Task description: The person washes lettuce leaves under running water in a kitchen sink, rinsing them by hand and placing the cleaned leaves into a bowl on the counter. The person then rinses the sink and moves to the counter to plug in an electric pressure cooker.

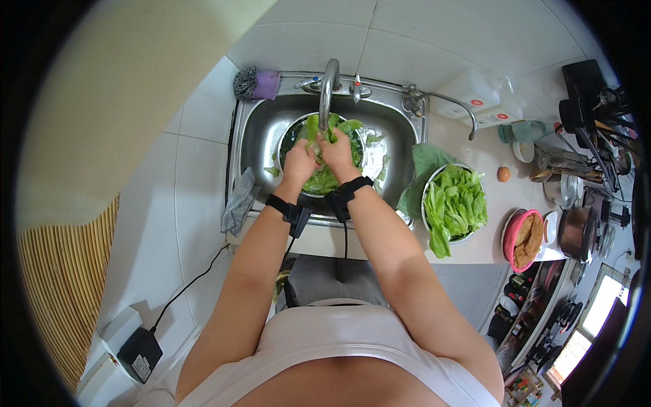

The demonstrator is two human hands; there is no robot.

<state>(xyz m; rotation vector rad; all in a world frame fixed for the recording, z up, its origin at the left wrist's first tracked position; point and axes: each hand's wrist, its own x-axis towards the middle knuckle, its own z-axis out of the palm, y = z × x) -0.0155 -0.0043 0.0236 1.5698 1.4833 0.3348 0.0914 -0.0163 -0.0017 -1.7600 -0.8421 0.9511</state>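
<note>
Both my hands are over a metal bowl [280, 147] standing in the stainless steel sink [259, 137]. My left hand [299, 162] and my right hand [335, 152] are close together, their fingers closed around a green lettuce leaf [313, 133] right under the spout of the curved faucet [331, 81]. More lettuce leaves [324, 182] fill the bowl, apparently in water. Loose leaf pieces [382, 165] lie on the sink floor beside the bowl. My fingertips are partly hidden by the leaf and spout. Each wrist wears a black strap with a cable.
On the counter to the right, a second bowl [425, 206] heaped with lettuce [455, 201] stands near a green cloth [419, 170]. Beyond are an egg [503, 174], a pink bowl [510, 239] and plastic jugs [473, 94]. A grey cloth [239, 198] hangs over the sink's left edge.
</note>
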